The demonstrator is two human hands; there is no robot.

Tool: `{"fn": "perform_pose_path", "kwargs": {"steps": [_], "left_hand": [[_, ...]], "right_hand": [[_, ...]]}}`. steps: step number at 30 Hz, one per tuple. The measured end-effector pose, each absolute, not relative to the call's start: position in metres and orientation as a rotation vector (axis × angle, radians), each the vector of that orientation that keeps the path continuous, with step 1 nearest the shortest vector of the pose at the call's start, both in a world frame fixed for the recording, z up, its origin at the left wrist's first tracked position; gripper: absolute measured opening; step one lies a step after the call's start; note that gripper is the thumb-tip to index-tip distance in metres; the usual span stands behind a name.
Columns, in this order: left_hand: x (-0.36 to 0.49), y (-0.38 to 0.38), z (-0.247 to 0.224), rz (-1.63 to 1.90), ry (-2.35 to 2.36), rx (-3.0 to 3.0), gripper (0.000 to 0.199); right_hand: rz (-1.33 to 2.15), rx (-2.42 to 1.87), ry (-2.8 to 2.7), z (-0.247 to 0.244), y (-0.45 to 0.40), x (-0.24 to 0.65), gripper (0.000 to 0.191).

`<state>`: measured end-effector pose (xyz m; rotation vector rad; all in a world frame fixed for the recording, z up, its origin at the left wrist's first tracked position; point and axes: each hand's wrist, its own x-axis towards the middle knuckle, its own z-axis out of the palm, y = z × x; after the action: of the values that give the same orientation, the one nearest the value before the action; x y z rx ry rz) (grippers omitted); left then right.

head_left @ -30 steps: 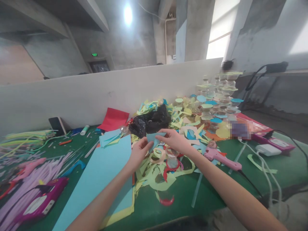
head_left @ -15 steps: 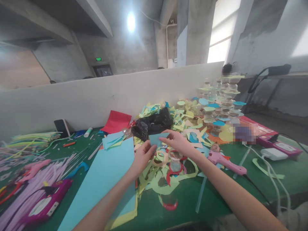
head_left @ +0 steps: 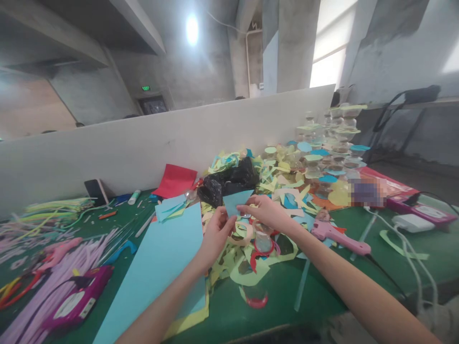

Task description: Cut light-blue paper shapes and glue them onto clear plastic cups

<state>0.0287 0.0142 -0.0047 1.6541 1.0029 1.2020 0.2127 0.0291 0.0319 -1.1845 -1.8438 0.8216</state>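
A small piece of blue paper (head_left: 235, 198) is held up over a heap of paper scraps. My right hand (head_left: 269, 213) pinches its right side between thumb and fingers. My left hand (head_left: 218, 231), fingers curled, grips the paper's lower left edge. Beneath the paper, a small shiny metallic thing shows between my hands, too little of it to name. Below my right hand stands a clear plastic cup (head_left: 264, 243) with a red rim among the scraps. Large blue sheets (head_left: 165, 258) lie beside my left forearm, on top of yellow ones.
A black plastic bag (head_left: 233, 179) sits on the scrap heap. Stacked clear cups with paper discs (head_left: 340, 138) rise at the back right. A pink glue gun (head_left: 339, 237) lies by my right forearm. At left are lilac strips (head_left: 53, 286), a purple box (head_left: 77, 301) and a phone (head_left: 96, 192).
The blue paper has turned and tilted between my hands, so more of its face shows, with a corner pointing up to the right. The view has shifted slightly.
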Motion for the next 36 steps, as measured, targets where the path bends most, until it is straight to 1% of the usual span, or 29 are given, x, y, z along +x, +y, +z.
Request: {"fn": "perform_pose_path", "kwargs": {"steps": [7, 13, 18, 28, 32, 34, 36], "left_hand": [[0.030, 0.010, -0.005, 1.223, 0.963, 1.636, 0.030], [0.033, 0.008, -0.004, 1.202, 0.986, 1.668, 0.029], [0.035, 0.008, -0.005, 1.197, 0.993, 1.670, 0.029], [0.035, 0.006, -0.004, 1.192, 1.005, 1.649, 0.030], [0.029, 0.013, -0.008, 1.213, 1.085, 1.670, 0.038], [0.027, 0.015, -0.007, 1.210, 1.142, 1.637, 0.042], [0.027, 0.015, -0.003, 1.219, 1.177, 1.554, 0.042]], "right_hand": [[0.888, -1.102, -1.929, 0.035, 0.023, 0.211, 0.040], [0.813, -1.141, -1.816, 0.032, 0.035, 0.217, 0.056], [0.789, -1.141, -1.746, 0.032, 0.040, 0.223, 0.060], [0.849, -1.112, -1.741, 0.032, 0.041, 0.228, 0.056], [0.888, -1.104, -1.921, 0.035, 0.033, 0.225, 0.054], [0.803, -1.087, -1.955, 0.036, 0.029, 0.222, 0.047], [0.615, -1.021, -1.918, 0.036, 0.027, 0.219, 0.032]]}}
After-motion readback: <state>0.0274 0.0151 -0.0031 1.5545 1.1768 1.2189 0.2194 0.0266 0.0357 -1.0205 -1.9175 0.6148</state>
